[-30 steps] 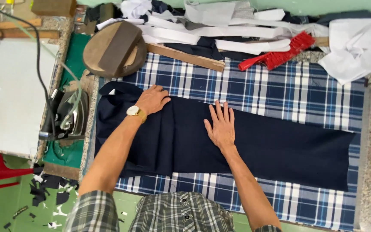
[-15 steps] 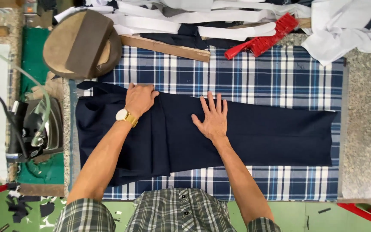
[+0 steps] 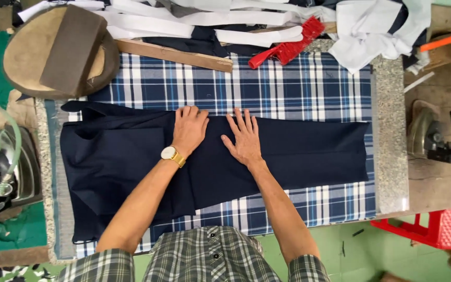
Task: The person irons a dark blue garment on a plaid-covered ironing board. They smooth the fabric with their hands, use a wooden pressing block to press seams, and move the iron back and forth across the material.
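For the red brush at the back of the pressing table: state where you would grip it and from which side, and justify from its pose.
Grip the red brush by its bare handle end, coming from the near left; the bristled head lies among the white fabric strips.

- No packages, labels, signs or screens show in this view.
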